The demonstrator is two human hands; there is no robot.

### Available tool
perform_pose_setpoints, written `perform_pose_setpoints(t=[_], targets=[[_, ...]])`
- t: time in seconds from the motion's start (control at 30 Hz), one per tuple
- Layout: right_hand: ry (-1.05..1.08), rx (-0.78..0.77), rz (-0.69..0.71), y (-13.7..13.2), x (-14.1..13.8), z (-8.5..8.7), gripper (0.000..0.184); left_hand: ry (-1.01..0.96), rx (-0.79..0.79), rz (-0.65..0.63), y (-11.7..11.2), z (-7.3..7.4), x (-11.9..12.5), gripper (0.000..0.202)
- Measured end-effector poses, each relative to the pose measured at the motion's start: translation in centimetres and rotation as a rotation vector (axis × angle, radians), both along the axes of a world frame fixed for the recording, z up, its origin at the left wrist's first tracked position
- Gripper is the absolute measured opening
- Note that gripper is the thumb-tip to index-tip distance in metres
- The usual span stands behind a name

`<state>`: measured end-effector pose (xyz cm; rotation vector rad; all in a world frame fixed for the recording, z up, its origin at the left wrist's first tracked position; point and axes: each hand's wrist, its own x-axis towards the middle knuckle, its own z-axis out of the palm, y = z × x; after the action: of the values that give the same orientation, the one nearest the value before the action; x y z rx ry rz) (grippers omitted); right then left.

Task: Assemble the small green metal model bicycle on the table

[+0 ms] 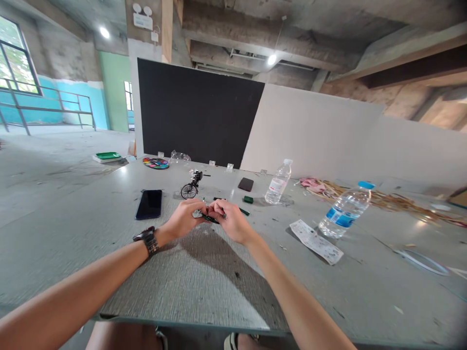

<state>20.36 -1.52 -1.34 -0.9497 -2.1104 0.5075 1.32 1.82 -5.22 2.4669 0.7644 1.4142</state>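
My left hand (185, 218) and my right hand (230, 219) meet over the grey table (204, 282), fingers pinched together on a small dark part (209, 218) held between them. What the part is I cannot make out. A black watch (147, 239) sits on my left wrist. Just beyond the hands stands a small black model bicycle (191, 186). A green-tipped tool (243, 211) lies by my right hand, partly hidden behind it.
A black phone (149, 203) lies left of the hands. Two water bottles (278, 182) (345, 210), a printed sheet (315, 241), a dark pouch (245, 184), a small green block (248, 199) and a paint palette (156, 163) lie about. Straw-like strands (383, 199) sprawl far right.
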Motion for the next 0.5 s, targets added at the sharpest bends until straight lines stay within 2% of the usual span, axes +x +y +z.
perform_pose_setpoints(t=[0.17,0.5], targets=[[0.058,-0.054,0.029,-0.18,0.05,0.35,0.035,-0.005,-0.010,-0.011,0.06,-0.17,-0.04,0.010],[-0.006,0.004,0.012,0.39,0.82,0.14,0.033,-0.042,-0.138,-0.067,-0.05,0.14,-0.21,0.010]])
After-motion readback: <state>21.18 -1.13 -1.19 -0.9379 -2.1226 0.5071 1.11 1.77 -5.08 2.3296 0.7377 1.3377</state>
